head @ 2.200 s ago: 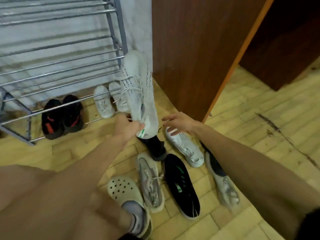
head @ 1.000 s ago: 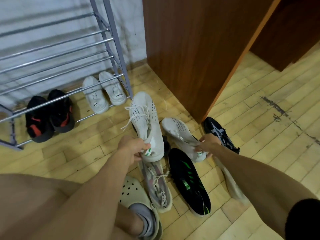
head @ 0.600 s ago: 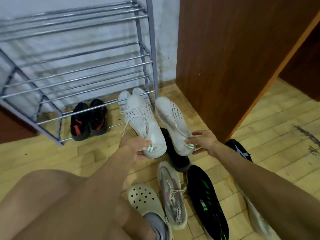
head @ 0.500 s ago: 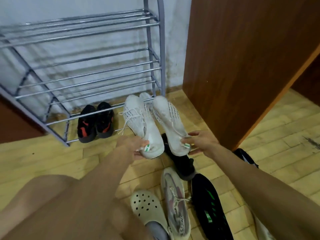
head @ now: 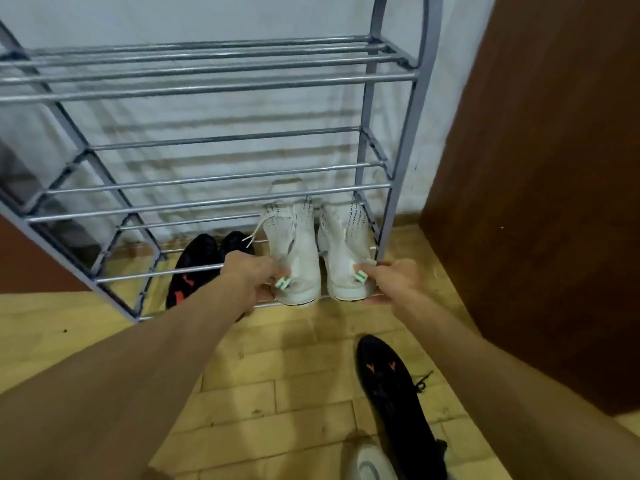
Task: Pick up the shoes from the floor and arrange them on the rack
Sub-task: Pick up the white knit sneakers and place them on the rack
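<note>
Shoes — white pair, left one (head: 294,251) and right one (head: 348,251) — sit side by side on rack (head: 384,202) bottom tier, toes inward. Left hand (head: 247,273) and right hand (head: 398,275) each pinch a heel. Placement step; next, let go — then fetch black shoe (head: 391,386) from floor.

txt: none legible | heel tabs on white shoes (head: 298,258): green/white, no readable print
</note>
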